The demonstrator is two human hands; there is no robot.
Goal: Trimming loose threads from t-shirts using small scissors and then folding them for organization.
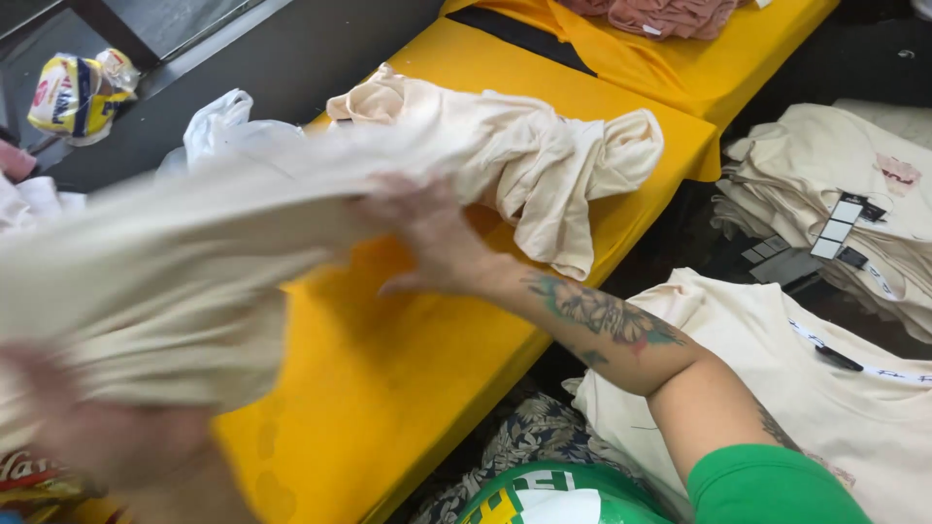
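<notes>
Cream garment stretched over the yellow desk

Both the right hand [427,238] and the blurred left hand [87,427] grip the cream garment [175,262], its long axis running lower-left to upper-right above the yellow desk [408,388].

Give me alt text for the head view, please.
Both hands hold a cream garment above a yellow table: right hand at its middle, blurred left hand under its near end. Stacked cream shirts lie to the right.
</notes>
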